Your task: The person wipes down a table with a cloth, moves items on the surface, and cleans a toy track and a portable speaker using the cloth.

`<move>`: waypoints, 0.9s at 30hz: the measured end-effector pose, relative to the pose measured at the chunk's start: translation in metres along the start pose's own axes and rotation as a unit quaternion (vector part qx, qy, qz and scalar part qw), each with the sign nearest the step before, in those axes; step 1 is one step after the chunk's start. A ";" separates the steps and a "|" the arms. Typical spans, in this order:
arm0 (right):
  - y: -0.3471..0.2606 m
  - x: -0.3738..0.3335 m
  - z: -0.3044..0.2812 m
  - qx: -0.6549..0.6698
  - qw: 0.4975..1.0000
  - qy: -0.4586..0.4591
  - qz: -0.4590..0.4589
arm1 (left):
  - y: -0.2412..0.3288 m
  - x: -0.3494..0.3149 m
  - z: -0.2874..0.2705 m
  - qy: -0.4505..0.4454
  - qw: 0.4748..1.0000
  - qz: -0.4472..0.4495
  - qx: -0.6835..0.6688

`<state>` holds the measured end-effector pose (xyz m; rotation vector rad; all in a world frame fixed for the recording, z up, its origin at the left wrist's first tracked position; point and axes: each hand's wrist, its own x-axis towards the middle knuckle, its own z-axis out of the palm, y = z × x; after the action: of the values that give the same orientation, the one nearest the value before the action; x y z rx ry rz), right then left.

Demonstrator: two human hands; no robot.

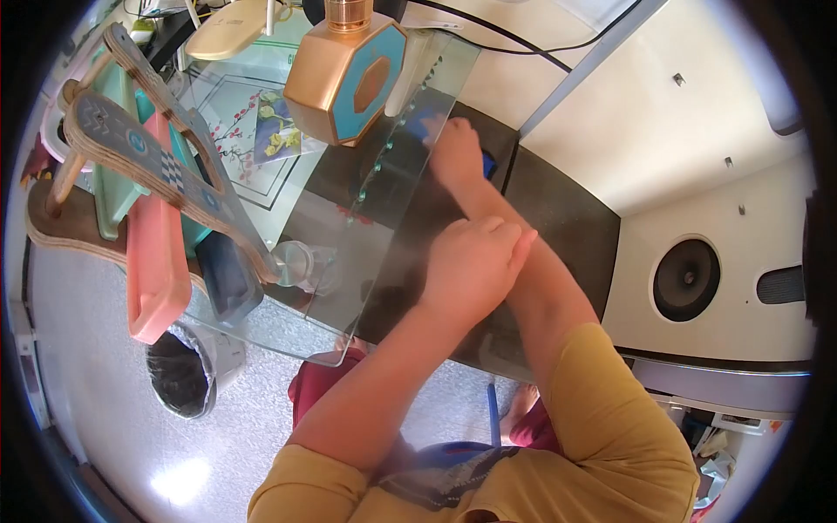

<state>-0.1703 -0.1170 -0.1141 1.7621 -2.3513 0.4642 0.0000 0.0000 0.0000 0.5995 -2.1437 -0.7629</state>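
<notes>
Head cam: left hand (471,268) loosely curled, right hand (457,152) at a blurry blue thing (422,120), can't tell if gripping; mid-job imo, finish not visible.

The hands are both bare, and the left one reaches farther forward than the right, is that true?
Not quite: the head view shows the right hand reaching farther forward than the left hand. Both are bare, as you said.

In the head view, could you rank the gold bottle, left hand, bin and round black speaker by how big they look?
Largest: gold bottle
Next: left hand and bin, too alike to rank
Smallest: round black speaker
</notes>
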 end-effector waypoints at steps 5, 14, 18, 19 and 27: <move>-0.049 -0.093 -0.029 -0.007 0.988 0.014 -0.154 | -0.001 0.004 0.020 0.034 0.996 0.061 -0.063; -0.100 -0.217 -0.029 0.228 0.942 -0.041 -0.245 | 0.000 -0.003 0.006 -0.004 0.995 0.091 -0.041; -0.087 -0.128 -0.030 0.107 0.962 0.034 -0.249 | 0.000 -0.001 0.009 0.004 0.996 0.084 -0.042; -0.077 -0.104 -0.029 0.046 0.975 0.004 -0.219 | 0.001 0.001 0.015 0.013 0.995 0.083 -0.056; -0.059 0.006 0.002 -0.012 0.997 0.060 -0.035 | 0.008 0.010 0.002 0.044 0.998 0.026 -0.041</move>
<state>-0.1156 -0.1383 -0.1053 1.7481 -2.1966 0.5144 -0.0083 -0.0003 0.0094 0.5237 -2.0286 -0.7784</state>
